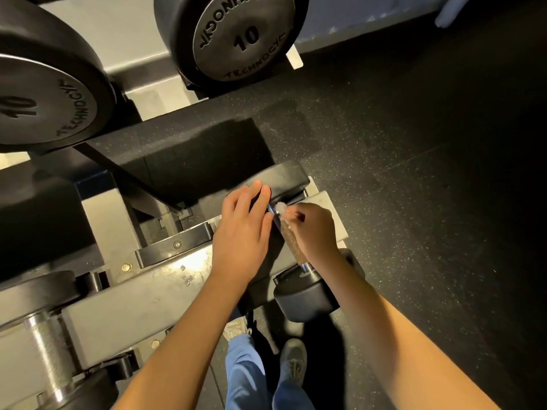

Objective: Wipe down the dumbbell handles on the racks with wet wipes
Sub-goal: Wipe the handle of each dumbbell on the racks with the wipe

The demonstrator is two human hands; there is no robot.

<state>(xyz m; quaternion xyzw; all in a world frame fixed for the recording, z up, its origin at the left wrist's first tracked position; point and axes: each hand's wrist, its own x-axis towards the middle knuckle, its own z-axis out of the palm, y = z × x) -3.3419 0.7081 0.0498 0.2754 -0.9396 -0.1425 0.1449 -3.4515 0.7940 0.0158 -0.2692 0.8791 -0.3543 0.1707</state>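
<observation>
Head view: the dumbbell [305, 294] being cleaned lies at the right end of the lowest shelf of the rack [154, 294], pointing away from the person. Its rough handle [291, 239] shows between the two hands. The right hand [313, 229] pinches a small bunched white wipe [280, 207] in curled fingertips and presses it on the far end of the handle, just beside the far weight [284, 177]. The left hand [242, 232] lies flat with straight fingers, gripping nothing, its fingertips resting on that far weight, seemingly to steady it

To do this step well, I would keep the left hand braced so the dumbbell cannot roll on the shelf. The wipe looks balled up, so spreading it and wrapping it round the bar would likely cover more than a dab from the top. A pull along the full length toward the near weight, with a twist, should reach the grooves and the underside. The smooth collars at each end probably want a pass too

Another handle [48, 350] sits further left on the same shelf, not touched by either hand
</observation>
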